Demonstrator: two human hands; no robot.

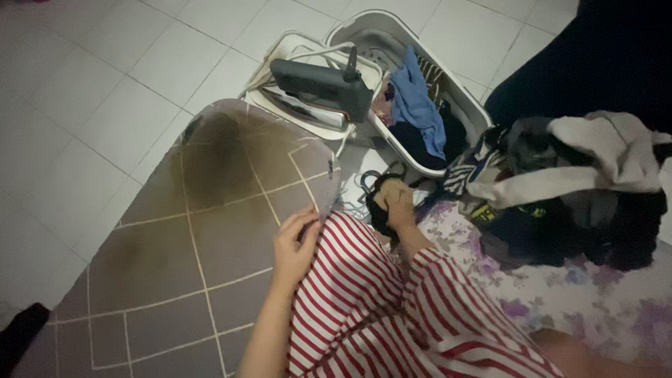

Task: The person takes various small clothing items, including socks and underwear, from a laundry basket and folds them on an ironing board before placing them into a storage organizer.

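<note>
A red-and-white striped garment (378, 301) lies over the right edge of a brown ironing board (196, 238) and down past it. My left hand (294, 241) rests on the garment's top edge at the board's rim, fingers curled on the cloth. My right hand (395, 199) reaches down beside the board and is closed on a black clothes hanger (378, 210) among other hangers on the floor.
A dark steam iron (318, 87) sits on its white base beyond the board's tip. A white laundry basket (364, 35) holds blue and dark clothes. A pile of clothes (574, 175) lies on a floral sheet (581, 294) at the right. White floor tiles surround the board.
</note>
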